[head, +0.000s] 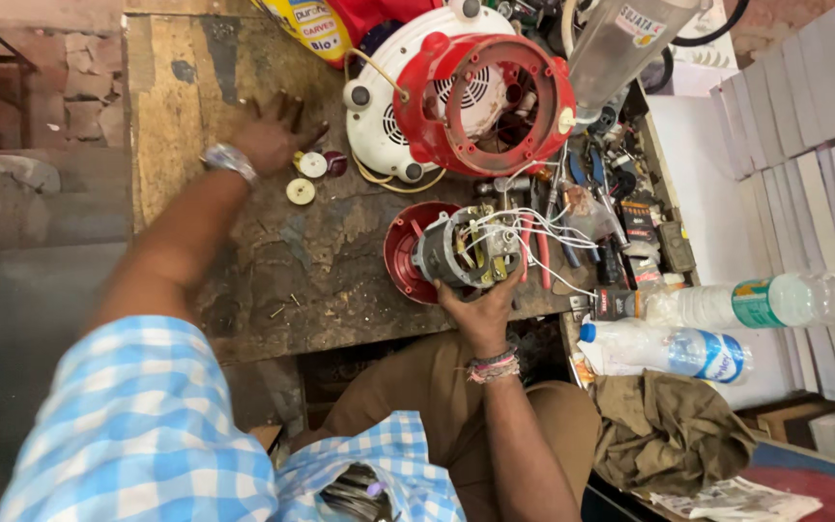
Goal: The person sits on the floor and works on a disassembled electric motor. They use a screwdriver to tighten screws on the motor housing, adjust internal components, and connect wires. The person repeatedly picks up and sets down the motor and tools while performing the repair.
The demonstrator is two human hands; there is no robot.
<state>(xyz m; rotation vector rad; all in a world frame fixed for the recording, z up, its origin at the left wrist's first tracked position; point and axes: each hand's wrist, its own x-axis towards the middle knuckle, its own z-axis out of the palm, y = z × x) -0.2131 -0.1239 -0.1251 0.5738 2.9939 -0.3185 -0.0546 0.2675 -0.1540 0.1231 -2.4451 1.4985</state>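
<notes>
The worn wooden surface [244, 261] carries a red-and-white appliance housing [456, 97] at its far edge. Nearer, the motor [461, 249] is gripped from below by the right hand [480, 307], so it should be kept steady and its white wires untangled. The left hand [268, 135] lies spread, holding nothing, beside small round parts [306, 176]; these are best picked singly.

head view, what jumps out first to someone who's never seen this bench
The big red ring housing at the top centre stands out, sitting against a white vented base. Below it, the right hand grips a bare motor core with loose white wires, in front of a red cap. The left hand lies flat on the worn wooden bench beside small round discs.
</notes>
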